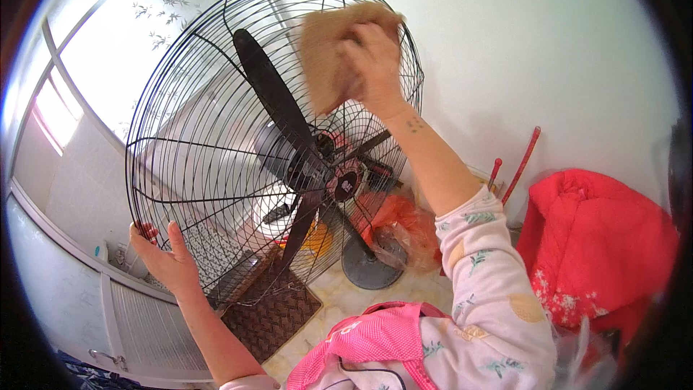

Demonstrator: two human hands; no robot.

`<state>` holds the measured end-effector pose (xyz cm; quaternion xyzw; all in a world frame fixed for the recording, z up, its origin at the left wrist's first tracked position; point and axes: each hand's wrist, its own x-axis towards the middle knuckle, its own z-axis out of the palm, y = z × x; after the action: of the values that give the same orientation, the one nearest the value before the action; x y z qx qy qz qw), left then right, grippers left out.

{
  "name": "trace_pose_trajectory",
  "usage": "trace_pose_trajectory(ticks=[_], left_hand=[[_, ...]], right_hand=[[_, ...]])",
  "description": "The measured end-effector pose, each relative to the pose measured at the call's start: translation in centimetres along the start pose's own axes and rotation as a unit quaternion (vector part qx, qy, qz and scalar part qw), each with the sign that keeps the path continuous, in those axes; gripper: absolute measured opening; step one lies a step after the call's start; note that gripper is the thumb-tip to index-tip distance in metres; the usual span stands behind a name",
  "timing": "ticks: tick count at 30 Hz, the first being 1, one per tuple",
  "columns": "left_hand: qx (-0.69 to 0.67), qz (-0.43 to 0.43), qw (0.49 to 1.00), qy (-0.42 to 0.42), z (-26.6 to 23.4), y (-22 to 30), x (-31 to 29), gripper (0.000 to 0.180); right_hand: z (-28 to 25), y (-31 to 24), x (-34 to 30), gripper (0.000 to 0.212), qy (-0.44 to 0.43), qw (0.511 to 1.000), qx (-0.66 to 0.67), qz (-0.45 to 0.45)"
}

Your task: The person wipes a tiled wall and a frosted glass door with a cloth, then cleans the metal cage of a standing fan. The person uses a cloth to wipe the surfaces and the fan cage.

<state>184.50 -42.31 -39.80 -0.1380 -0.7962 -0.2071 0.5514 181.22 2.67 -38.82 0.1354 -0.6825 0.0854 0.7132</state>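
Observation:
A large black floor fan (346, 186) with a round wire guard and dark blades stands tilted in front of me. My right hand (372, 65) grips a brown cloth (321, 54) at the upper right of the guard, and the cloth lies over the wires there. At the guard's lower left rim, my left hand (170, 260) has its fingers hooked round the wires with the thumb raised. The fan's round black base (372, 264) rests on the floor below, partly seen through the wires.
A red padded jacket (599, 231) is heaped at the right by the white wall (520, 36). Red sticks (521, 165) lean near it. An orange plastic bag (397, 220) sits behind the fan, and a brown woven mat (271, 310) lies below. Glass panels (58, 267) line the left.

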Motion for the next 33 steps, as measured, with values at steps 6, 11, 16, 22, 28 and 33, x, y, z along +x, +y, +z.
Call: trace_pose_trajectory(ticks=[6, 11, 16, 22, 28, 33], left_hand=[[-0.023, 0.020, 1.000, 0.009, 0.8, 0.8, 0.3, 0.066], [0.007, 0.030, 0.999, 0.024, 0.0, 0.0, -0.1, 0.069], [-0.007, 0.018, 1.000, 0.010, -0.2, 0.3, -0.2, 0.070], [0.003, 0.003, 1.000, 0.005, -0.3, 0.1, -0.5, 0.070], [-0.016, 0.006, 1.000, -0.009, -0.4, 0.3, 0.1, 0.066], [-0.026, -0.002, 1.000, -0.004, -0.5, -0.2, -0.3, 0.065]], right_hand=[[-0.3, 11.1, -18.8, 0.052, 0.054, 0.866, 0.034, 0.496], [-0.4, 7.9, -21.8, 0.042, 0.076, 0.575, 0.243, 0.777], [1.8, 5.2, -11.3, 0.024, 0.178, 0.748, 0.299, 0.565], [0.6, -7.0, -0.2, 0.050, 0.059, 0.966, 0.193, 0.161], [-0.9, -9.7, -1.8, 0.053, -0.075, 0.991, 0.084, -0.066], [1.0, -4.2, -8.9, 0.055, -0.005, 0.936, 0.226, 0.270]])
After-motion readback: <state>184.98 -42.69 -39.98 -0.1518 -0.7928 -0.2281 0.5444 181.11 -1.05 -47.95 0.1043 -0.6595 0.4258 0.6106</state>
